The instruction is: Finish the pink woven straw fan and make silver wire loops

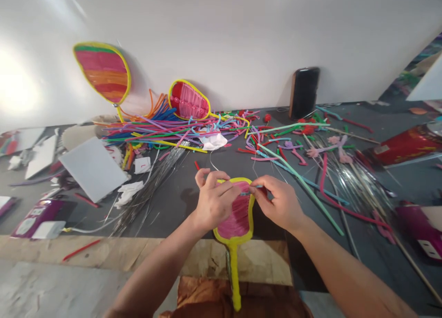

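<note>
A fan-shaped pipe-cleaner piece [235,216] lies before me, with a yellow fuzzy rim, a pink filled face and a yellow handle pointing toward me. Over the upper left of its face is my left hand [213,198], fingers bent and closed near the top rim; what they grip is hidden. At the upper right of the rim, my right hand [278,203] pinches a short light blue pipe cleaner [259,186] between thumb and forefinger. The blue strand seems to run across the pink face toward the left fingertips.
Two finished-looking fans, one striped [103,72] and one pink [189,99], lean at the white wall. A pile of pipe cleaners [162,129], metal wires [152,189], a phone [304,92], a white card [94,168], a red can [407,145] and purple power strips [37,216] surround the workspace.
</note>
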